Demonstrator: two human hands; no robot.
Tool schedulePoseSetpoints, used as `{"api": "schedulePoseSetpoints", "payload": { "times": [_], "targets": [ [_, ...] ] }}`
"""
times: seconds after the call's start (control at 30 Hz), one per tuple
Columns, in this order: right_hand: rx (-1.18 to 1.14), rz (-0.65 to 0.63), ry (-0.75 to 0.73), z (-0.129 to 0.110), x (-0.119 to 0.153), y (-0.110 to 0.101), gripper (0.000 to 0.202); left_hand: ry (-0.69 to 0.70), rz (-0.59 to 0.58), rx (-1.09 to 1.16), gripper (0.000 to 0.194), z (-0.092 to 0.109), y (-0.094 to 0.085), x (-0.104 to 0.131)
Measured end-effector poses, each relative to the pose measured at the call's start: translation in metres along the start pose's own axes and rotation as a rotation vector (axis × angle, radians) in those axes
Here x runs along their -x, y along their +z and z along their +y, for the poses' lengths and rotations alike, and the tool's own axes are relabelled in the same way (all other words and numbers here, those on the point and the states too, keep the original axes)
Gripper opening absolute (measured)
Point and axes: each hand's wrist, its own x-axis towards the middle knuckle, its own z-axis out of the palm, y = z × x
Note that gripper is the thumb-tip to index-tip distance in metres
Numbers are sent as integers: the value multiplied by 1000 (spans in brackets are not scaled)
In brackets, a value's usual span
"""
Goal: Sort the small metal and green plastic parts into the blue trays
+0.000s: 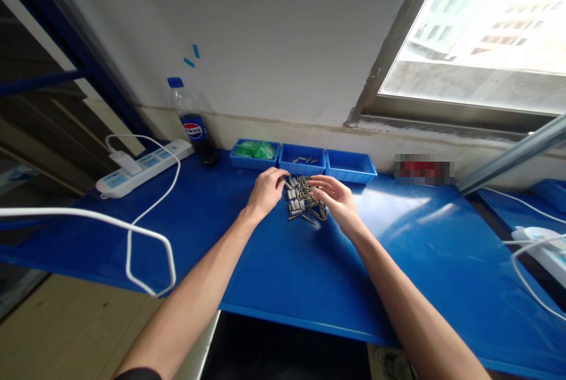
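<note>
A pile of small grey pieces and brass-coloured screws (297, 205) lies on the blue table in front of three blue bins. My left hand (266, 191) is at the pile's left edge, its fingers bent together at the pieces; what they pinch, if anything, is too small to name. My right hand (336, 198) is over the right side of the pile with its fingers apart. The left bin (254, 163) holds green plastic packets (255, 149). A few grey pieces (305, 160) lie in the middle bin (302, 170). Nothing shows inside the right bin (351, 177).
On the left are a white power strip (145, 166), its looping cable (165, 238) and a cola bottle (193, 126). A blurred red object (423, 169) stands by the wall at right. Another power strip (542, 248) is at the far right, beyond a metal post (508, 159).
</note>
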Motion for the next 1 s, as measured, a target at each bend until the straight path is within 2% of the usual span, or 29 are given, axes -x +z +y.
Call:
{"api": "schedulePoseSetpoints", "payload": {
  "times": [0.1, 0.27, 0.43, 0.57, 0.63, 0.7, 0.77, 0.9, 1.0],
  "targets": [
    [25, -3, 13, 0, 1, -1, 39, -84, 29, 319, 26, 8, 3, -2],
    [62, -45, 13, 1, 2, -1, 38, -167, -56, 682, 51, 29, 8, -1],
    [-5, -75, 51, 0, 2, 1, 46, -195, -53, 760, 75, 39, 6, 1],
    [-27, -76, 71, -2, 1, 1, 47, -213, -130, 825, 93, 41, 3, 2],
    [-29, -76, 70, -3, 1, 0, 43, -220, -162, 835, 95, 42, 2, 2],
    [-41, -73, 83, -3, 1, 0, 41, -217, -172, 796, 88, 42, 2, 2],
    [-41, -54, 114, -2, 1, -2, 40, -206, -159, 696, 69, 41, 3, 2],
    [10, 14, 125, 0, 0, -4, 38, -96, -56, 280, 25, 30, 2, 0],
    [-53, 40, 41, 1, -1, -4, 51, -3, -59, 54, 16, 19, -3, 0]
  ]
}}
